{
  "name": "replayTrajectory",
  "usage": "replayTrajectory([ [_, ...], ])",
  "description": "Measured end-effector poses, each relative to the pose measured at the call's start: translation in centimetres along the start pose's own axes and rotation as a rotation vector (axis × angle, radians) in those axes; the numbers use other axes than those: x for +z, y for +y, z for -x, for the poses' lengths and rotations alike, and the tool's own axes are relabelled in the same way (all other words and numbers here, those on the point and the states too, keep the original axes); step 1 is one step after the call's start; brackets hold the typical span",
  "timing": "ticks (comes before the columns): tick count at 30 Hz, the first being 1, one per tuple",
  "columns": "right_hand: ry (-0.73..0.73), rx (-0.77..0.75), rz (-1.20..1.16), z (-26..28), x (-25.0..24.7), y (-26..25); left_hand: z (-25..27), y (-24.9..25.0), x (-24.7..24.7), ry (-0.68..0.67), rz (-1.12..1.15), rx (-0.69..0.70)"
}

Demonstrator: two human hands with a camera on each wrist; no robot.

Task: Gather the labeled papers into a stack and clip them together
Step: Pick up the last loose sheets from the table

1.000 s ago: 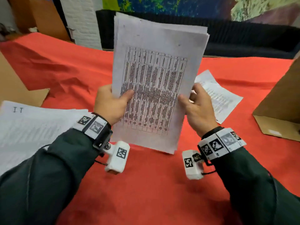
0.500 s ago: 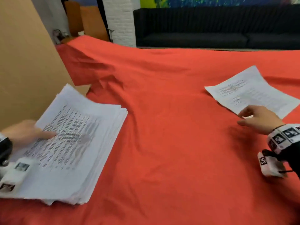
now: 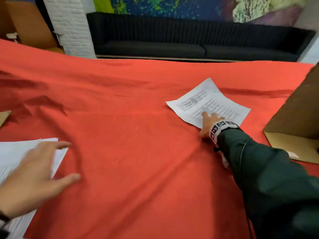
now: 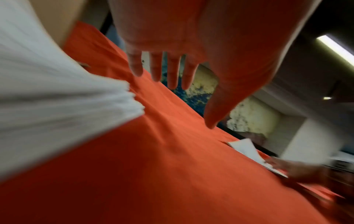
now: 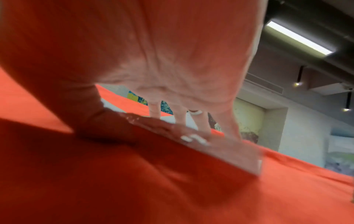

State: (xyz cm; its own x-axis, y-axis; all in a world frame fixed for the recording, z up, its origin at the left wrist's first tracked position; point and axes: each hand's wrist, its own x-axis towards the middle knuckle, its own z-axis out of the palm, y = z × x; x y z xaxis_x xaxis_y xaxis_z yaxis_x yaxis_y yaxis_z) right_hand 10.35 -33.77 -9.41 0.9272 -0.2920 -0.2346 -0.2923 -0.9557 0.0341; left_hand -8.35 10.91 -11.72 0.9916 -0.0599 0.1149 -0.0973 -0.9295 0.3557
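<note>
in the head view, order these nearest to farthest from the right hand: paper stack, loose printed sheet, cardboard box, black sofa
1. loose printed sheet, under the right hand
2. cardboard box, to its right
3. black sofa, beyond the table
4. paper stack, far left

The sofa and stack are hard to rank.

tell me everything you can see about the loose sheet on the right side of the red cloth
The loose sheet is white paper printed with dense black text, too small to read. It lies flat and skewed on the red cloth, apart from the paper stack. The right hand rests its fingers on the near edge.
</note>
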Motion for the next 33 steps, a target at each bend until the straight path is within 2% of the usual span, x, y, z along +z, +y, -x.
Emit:
replayTrajectory([
  [1, 0.000, -0.012, -0.007, -0.5, -0.1, -0.6, -1.3, 2.8, -1.2, 0.057, 0.007, 0.098],
  [2, 0.006, -0.027, -0.015, -1.3, -0.2, -1.0, -1.9, 4.9, -1.0, -0.092, -0.001, 0.081],
  [3, 0.011, -0.040, -0.022, -1.9, -0.5, -1.6, -2.6, 6.5, 0.3, -0.183, -0.040, 0.117],
  [5, 0.013, -0.090, -0.050, -3.3, -0.8, -2.9, -3.8, 8.2, 2.5, -0.274, -0.161, 0.178],
  [7, -0.002, -0.150, -0.092, -4.3, -1.0, -4.5, -4.4, 9.4, 3.7, -0.338, -0.206, 0.177],
  [10, 0.056, -0.211, -0.090, -5.6, -0.7, -6.1, -4.6, 10.3, 4.4, -0.337, -0.242, 0.186],
  [13, 0.144, -0.256, 0.014, -6.4, -0.7, -6.7, -5.0, 10.0, 4.3, -0.339, -0.244, 0.182],
  [19, 0.175, -0.329, 0.169, -2.9, -3.1, -7.0, -4.7, 10.2, 4.3, -0.359, -0.268, 0.162],
  [21, 0.175, -0.377, 0.150, -0.1, -3.2, -7.6, -5.4, 9.6, 3.8, -0.375, -0.115, 0.127],
  [22, 0.168, -0.415, 0.143, 1.8, -2.8, -7.6, -6.1, 9.3, 3.2, -0.341, 0.086, 0.064],
  [24, 0.206, -0.567, 0.159, 6.7, -0.9, -7.5, -7.3, 8.8, 1.7, -0.248, 0.614, -0.192],
  [26, 0.210, -0.753, 0.130, 12.8, 1.3, -6.9, -7.7, 8.1, 0.7, -0.281, 0.933, -0.415],
  [28, 0.087, -0.911, 0.003, 18.8, 2.7, -6.5, -7.4, 8.1, 0.3, -0.374, 1.063, -0.521],
  [31, -0.237, -1.119, -0.118, 24.2, 2.5, -5.7, -6.5, 9.1, 0.4, -0.477, 1.099, -0.566],
  [32, -0.327, -1.140, -0.161, 24.9, 1.7, -5.2, -6.2, 9.3, 0.7, -0.475, 1.095, -0.554],
  [33, -0.387, -1.089, -0.221, 25.1, 0.9, -4.6, -5.8, 9.4, 1.0, -0.467, 1.077, -0.540],
])
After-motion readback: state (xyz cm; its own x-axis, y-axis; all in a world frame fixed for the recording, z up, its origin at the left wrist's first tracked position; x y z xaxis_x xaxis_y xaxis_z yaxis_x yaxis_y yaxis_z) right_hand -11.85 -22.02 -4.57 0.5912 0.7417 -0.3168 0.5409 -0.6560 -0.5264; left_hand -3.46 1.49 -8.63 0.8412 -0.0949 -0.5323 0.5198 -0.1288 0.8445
